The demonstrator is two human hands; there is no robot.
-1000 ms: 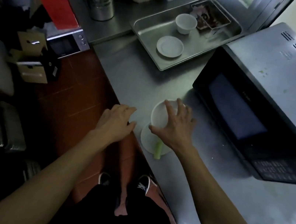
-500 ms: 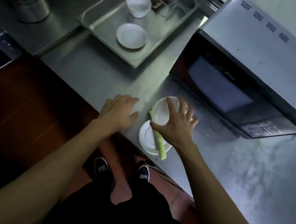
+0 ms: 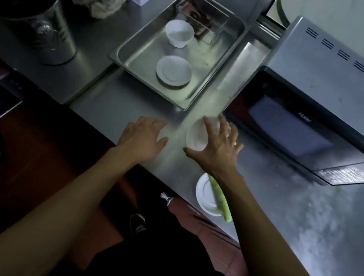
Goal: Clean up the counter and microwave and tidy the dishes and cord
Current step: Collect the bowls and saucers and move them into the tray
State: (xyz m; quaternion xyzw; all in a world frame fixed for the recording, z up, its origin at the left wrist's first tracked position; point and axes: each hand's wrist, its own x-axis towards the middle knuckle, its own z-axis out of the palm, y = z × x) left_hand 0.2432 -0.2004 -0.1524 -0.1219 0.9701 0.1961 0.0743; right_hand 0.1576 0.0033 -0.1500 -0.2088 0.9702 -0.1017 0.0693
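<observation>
The right hand [image 3: 216, 147] grips a small white bowl [image 3: 196, 136] from above, fingers spread and curled over its rim, just in front of the microwave [image 3: 323, 112] on the steel worktop [image 3: 305, 229]. The left hand [image 3: 143, 135] hangs relaxed and released beside it, holding nothing. This looks like the dish-tidying step: the bowl is probably bound for the metal tray [image 3: 139, 57], where another white bowl [image 3: 179, 33] and a saucer [image 3: 174, 69] already sit. The next move would call for lifting it over the tray's raised lip and setting it down on bare metal between those two dishes and the near wall. Behind the right wrist, a second saucer [image 3: 206, 196] carrying a green vegetable stalk [image 3: 221, 202] lies right at the worktop's front edge, so a careless forearm could knock it off. Open room runs between tray and microwave.
</observation>
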